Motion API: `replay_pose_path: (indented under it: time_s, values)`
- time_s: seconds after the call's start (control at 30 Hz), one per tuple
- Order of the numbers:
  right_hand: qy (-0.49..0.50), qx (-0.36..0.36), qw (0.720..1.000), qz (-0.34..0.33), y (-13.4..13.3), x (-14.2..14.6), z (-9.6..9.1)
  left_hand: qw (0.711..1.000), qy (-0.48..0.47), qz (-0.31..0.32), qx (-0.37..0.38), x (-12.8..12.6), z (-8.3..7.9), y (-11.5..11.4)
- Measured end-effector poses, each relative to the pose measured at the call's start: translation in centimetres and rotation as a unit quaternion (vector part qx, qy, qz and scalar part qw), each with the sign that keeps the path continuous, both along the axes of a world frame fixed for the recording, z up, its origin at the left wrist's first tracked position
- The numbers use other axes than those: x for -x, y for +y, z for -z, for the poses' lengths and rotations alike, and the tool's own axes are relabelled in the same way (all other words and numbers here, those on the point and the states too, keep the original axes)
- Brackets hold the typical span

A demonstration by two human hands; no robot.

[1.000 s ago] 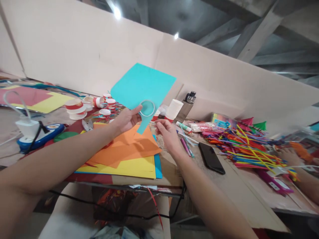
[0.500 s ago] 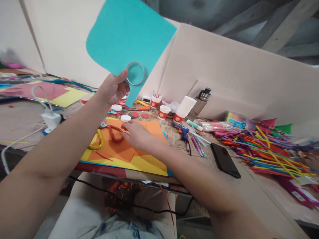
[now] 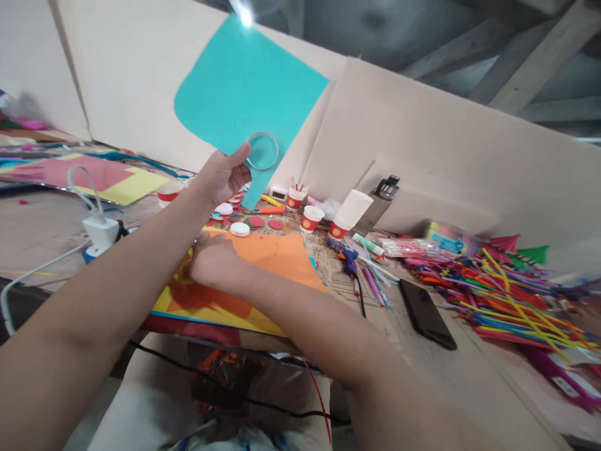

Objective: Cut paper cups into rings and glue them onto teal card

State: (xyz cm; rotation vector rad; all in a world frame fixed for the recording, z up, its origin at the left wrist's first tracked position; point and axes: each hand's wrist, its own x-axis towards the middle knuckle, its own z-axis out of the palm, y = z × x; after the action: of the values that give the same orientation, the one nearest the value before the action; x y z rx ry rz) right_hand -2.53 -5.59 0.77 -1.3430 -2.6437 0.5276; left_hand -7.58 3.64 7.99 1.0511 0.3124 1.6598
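My left hand (image 3: 220, 178) is raised above the table, pinching a teal paper sheet (image 3: 244, 88) together with a clear tape ring (image 3: 261, 151) pressed against it. The sheet has one rounded corner and a narrow tail hanging below the ring. My right hand (image 3: 211, 263) reaches across to the left and rests on the orange paper (image 3: 277, 257) on top of a yellow sheet (image 3: 225, 316). Its fingers are curled under, and what they close on is hidden.
Small red-and-white paper cups (image 3: 310, 219), a white cup stack (image 3: 350, 210) and a bottle (image 3: 380, 194) stand behind the papers. A blue glue gun (image 3: 346, 254), a black phone (image 3: 427, 313) and a pile of coloured sticks (image 3: 507, 288) lie to the right. A white charger (image 3: 101, 232) sits to the left.
My left hand lifted the teal sheet and tape ring higher. My right hand dropped to the orange paper and slid left over where red-and-yellow-handled scissors lay.
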Motion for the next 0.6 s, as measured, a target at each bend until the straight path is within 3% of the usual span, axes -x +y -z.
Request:
replay_pose_path:
  time_s: [0.13,0.3,0.6]
  values:
    - [-0.038,0.033,0.998,0.036,-0.4,-1.6,-1.4,0.999,-0.032,-0.023,0.029,0.2,-0.1,0.4]
    - [0.03,0.03,0.998,0.047,-0.8,-5.1,-1.2,0.999,-0.028,-0.038,0.014,0.6,-0.3,0.4]
    - [0.088,-0.064,0.993,0.046,-3.1,-13.2,-2.2,0.995,-0.075,-0.05,0.032,1.9,-1.0,0.3]
